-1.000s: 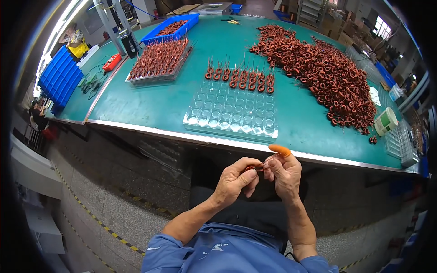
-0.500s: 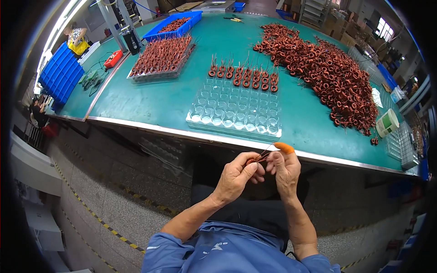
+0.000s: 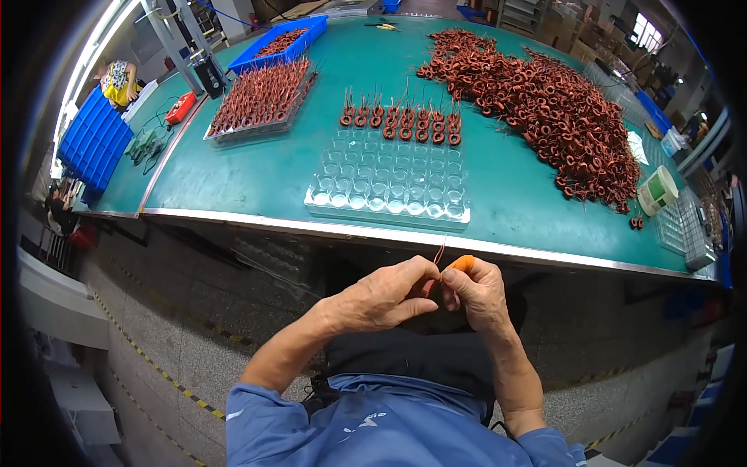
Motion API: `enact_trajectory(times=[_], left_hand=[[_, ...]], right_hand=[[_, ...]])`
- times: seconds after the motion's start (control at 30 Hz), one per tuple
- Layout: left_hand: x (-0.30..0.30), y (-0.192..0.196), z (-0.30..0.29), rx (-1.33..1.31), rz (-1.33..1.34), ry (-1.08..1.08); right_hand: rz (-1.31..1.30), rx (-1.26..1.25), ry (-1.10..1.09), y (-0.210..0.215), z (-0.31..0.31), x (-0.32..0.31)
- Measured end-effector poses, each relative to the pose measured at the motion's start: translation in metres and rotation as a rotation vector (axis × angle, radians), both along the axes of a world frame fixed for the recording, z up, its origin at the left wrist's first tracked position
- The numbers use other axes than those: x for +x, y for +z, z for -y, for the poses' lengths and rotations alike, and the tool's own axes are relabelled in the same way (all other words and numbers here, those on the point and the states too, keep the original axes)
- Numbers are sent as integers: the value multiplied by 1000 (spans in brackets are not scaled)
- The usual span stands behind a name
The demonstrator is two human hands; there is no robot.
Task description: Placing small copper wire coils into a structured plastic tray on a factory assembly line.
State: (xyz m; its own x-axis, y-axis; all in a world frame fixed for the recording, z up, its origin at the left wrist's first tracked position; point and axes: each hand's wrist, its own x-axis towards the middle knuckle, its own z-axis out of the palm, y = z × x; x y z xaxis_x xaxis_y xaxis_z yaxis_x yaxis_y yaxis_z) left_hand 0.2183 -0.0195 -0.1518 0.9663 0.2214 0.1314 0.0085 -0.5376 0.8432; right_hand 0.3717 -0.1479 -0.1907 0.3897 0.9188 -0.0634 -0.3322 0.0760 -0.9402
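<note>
Copper-wound ring coil, its thin wire lead pointing up, is being pinched at lower centre between the left hand and the orange-capped right hand, both clamped together on it.

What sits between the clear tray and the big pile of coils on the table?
In the head view, only bare green table separates the clear tray from the coil pile; a row of coils stands on the tray's far edge.
</note>
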Motion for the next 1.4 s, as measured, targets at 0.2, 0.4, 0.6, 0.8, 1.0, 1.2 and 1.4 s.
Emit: enact_trajectory(times=[0.2, 0.4, 0.6, 0.8, 1.0, 1.2, 1.4], left_hand=[[2, -9, 2, -4, -8, 115], [1, -29, 19, -817, 293, 48], [-4, -39, 25, -917, 417, -22], [2, -34, 26, -861, 262, 72], [-16, -43, 24, -925, 289, 269], [7, -70, 33, -937, 228, 181], [-14, -55, 38, -434, 269, 270]], right_hand=[[518, -117, -202, 14, 1, -11], [487, 38, -258, 24, 9, -17], [200, 41, -127, 8, 2, -14], [-18, 207, -25, -6, -9, -11], [252, 80, -131, 9, -20, -36], [292, 44, -332, -25, -10, -13], [145, 62, -128, -26, -10, -19]])
